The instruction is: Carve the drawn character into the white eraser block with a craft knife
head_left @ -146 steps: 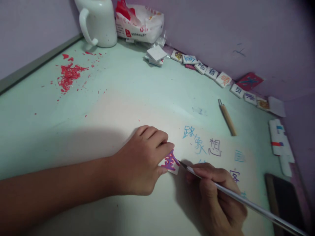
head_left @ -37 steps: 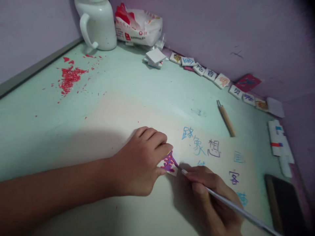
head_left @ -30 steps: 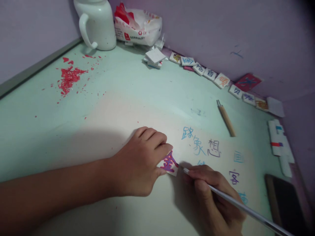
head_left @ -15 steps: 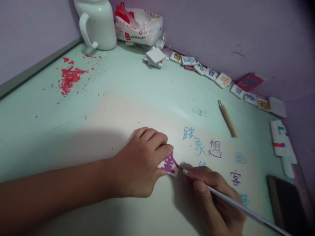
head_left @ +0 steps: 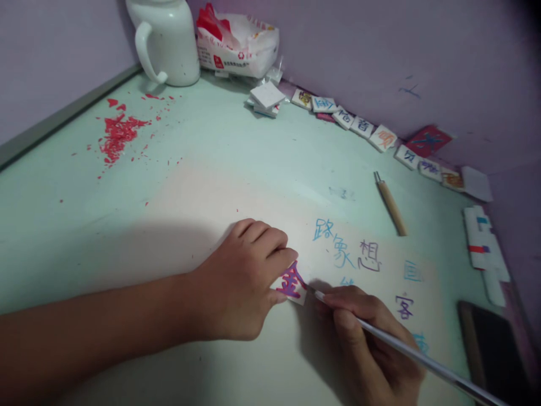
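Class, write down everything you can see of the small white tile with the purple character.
The tile looks thin and pale, its material unclear, with a purple character edged in red facing up. It sits on or just above the table. The left hand pinches it between finger and thumb, hiding its left part. The tip of the silver tool in the right hand is at its right edge; contact is unclear.
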Action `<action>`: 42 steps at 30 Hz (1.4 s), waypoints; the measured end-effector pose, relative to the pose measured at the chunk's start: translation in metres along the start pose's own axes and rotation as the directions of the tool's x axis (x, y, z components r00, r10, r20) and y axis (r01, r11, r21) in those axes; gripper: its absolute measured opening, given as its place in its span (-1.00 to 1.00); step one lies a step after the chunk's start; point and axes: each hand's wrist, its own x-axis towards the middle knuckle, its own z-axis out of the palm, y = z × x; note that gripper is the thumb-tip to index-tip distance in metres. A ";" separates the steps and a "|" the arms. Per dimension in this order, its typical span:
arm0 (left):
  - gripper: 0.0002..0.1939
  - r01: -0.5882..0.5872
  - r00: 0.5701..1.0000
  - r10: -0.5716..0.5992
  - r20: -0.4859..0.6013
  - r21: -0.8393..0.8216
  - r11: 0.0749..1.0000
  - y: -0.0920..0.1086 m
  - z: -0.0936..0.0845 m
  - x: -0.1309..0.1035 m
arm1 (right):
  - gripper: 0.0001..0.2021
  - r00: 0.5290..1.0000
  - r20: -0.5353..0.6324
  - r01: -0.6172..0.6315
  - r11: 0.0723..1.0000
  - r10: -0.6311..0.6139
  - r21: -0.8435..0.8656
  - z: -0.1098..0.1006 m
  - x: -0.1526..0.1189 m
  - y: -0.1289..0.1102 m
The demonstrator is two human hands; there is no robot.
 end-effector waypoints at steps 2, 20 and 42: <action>-0.75 -0.001 1.000 0.001 -0.005 0.006 1.000 0.001 0.000 0.000 | -0.85 0.999 0.043 0.032 0.998 -0.030 -0.045 -0.002 0.000 0.000; -0.74 -0.004 1.000 0.004 -0.003 0.008 1.000 -0.001 0.000 0.001 | -0.83 1.000 -0.003 0.011 0.996 -0.010 0.089 0.002 -0.001 0.004; -0.77 -0.011 1.000 0.011 -0.015 0.024 1.000 -0.001 0.001 0.000 | -0.85 1.000 -0.003 0.009 0.996 -0.008 0.084 0.003 0.001 0.003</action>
